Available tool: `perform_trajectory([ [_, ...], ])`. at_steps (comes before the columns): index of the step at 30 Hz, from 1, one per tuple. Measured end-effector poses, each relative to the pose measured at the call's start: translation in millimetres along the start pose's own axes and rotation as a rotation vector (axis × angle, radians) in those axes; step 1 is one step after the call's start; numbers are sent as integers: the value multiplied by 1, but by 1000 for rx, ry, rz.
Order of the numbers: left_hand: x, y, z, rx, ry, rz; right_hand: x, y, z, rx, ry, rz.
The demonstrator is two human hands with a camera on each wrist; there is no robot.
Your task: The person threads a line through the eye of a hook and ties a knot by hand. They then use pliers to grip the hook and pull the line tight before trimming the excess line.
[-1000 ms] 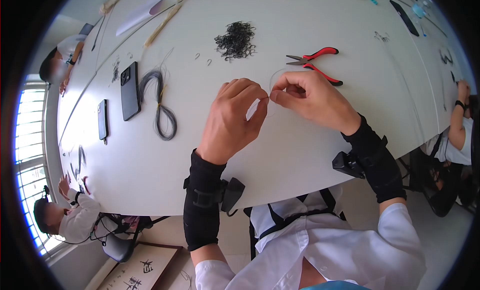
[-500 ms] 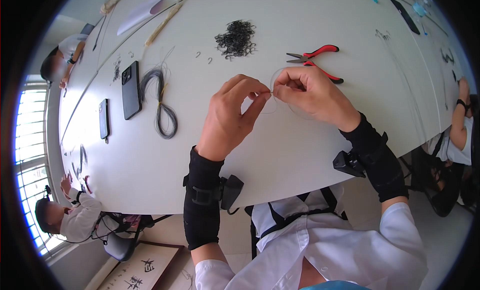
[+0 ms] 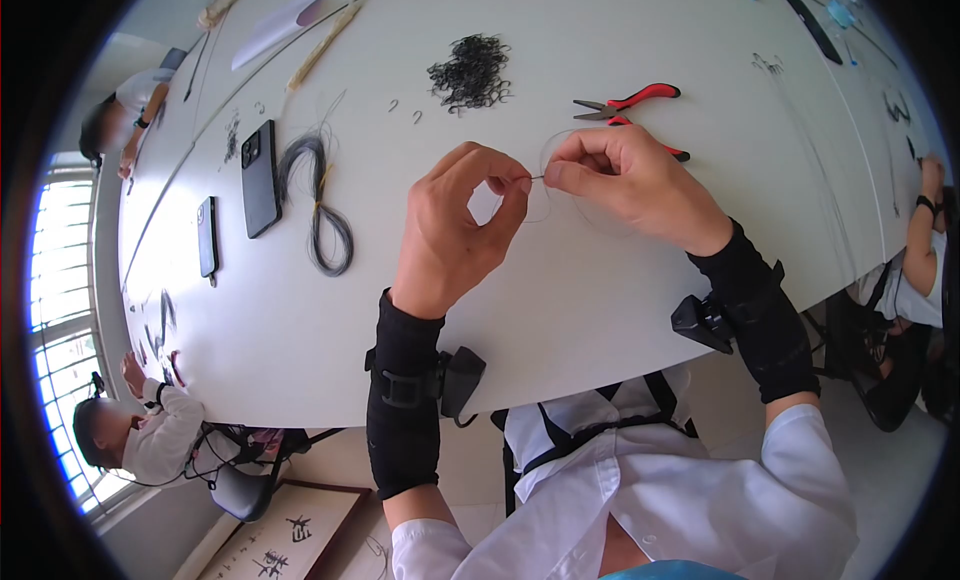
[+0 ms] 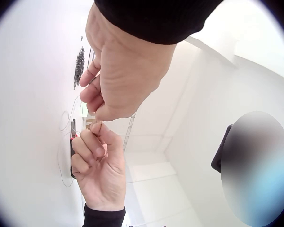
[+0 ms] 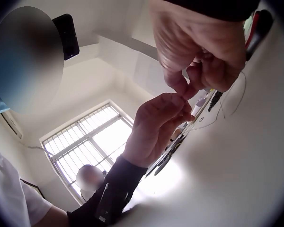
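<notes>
Thumb and forefinger of my left hand (image 3: 450,220) pinch one end of a thin dark piece (image 3: 537,177) that looks like a fish hook's shank. Opposite it, my right hand (image 3: 640,185) pinches at the other end, with clear fishing line (image 3: 580,205) looping out around the fingers. Most of the small piece is hidden by the fingertips. In the left wrist view, the fingertips of the left hand (image 4: 132,71) and right hand (image 4: 102,170) nearly meet. Beyond the hands lies a pile of black fish hooks (image 3: 470,72). Red-handled pliers (image 3: 645,96) lie behind the right hand, partly covered by it.
Left of the hands lie a tied bundle of dark line (image 3: 343,245), a large phone (image 3: 260,180) and a smaller phone (image 3: 207,237). Two loose hooks (image 3: 418,117) lie near the pile. Several people sit around the white table (image 3: 560,310).
Both hands stay together and have shifted slightly up in the head view. The fingertips have drawn a little apart, so a short dark length shows between them.
</notes>
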State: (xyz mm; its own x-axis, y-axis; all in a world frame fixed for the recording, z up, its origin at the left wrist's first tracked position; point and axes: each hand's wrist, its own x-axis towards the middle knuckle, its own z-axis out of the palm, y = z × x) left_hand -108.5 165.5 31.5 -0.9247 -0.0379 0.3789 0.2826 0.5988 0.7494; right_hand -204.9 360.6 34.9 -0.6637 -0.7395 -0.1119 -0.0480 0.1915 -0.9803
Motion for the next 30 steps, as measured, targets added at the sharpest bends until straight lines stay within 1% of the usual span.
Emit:
perform_trajectory([
  [1,0,-2,0,11,2,13,-1,-2,-1,-17,14,18],
  [4,-1,-3,0,17,1,-1,3,5,-4,-86,135,-81],
  [7,-1,1,0,-13,-12,-44,3,5,-3,-114,135,-110],
  [13,-2,0,2,-16,-22,-62,1,0,3,-142,54,-87],
  [17,-3,-6,4,-13,-7,-17,2,4,3,-154,35,-67],
  [22,-3,-5,5,-5,-4,-25,3,8,3,-155,17,-58],
  [26,-2,-4,5,-17,-15,-46,2,4,2,-88,-35,20],
  [28,-1,-7,6,-14,4,0,2,3,1,-60,-61,69],
  [30,-1,-7,6,-10,22,35,3,5,2,-69,-55,59],
])
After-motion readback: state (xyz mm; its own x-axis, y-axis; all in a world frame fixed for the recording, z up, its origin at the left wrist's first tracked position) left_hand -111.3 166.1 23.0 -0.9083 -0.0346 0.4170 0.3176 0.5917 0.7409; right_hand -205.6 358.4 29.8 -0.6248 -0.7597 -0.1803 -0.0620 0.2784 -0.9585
